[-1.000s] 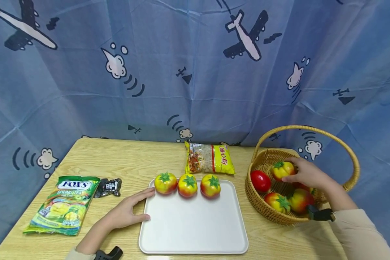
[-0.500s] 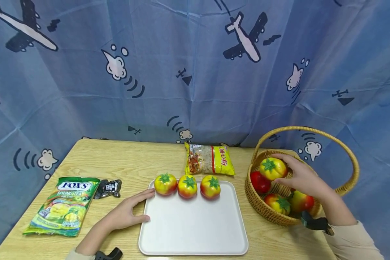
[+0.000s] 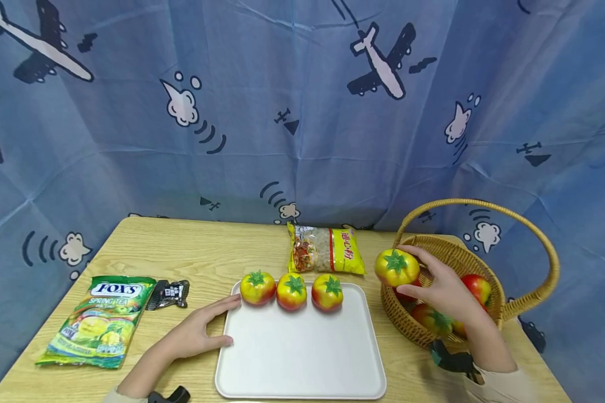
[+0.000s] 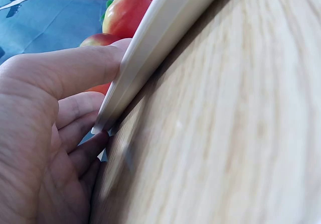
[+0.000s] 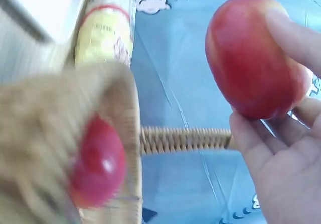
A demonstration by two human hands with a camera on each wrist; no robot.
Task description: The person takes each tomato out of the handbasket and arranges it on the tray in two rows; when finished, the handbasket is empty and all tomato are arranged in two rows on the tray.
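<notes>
My right hand [image 3: 446, 288] grips a yellow-and-red tomato [image 3: 396, 268] with a green star-shaped top, held over the left rim of the wicker basket [image 3: 398, 322]. The right wrist view shows the thumb on one side of this tomato [image 5: 251, 58] and fingers on the other. Along the back of the white tray [image 3: 302, 358], three similar tomatoes [image 3: 291, 291] stand in a row. My left hand [image 3: 194, 330] rests at the tray's left edge, fingers relaxed and spread. In the left wrist view, its thumb and fingertips touch the tray's rim [image 4: 145, 48].
The basket's tall arched handle [image 3: 484, 202] rises at the right; several red and yellow fruits [image 3: 476, 288] lie inside. Behind the tray lies a yellow pasta bag [image 3: 326, 250]. At left are a green FOX'S candy bag [image 3: 101, 322] and a small black packet [image 3: 168, 294].
My right hand has lifted the tomato from inside the basket and carried it left, to above the basket's left rim. The left hand has stayed at the tray.
</notes>
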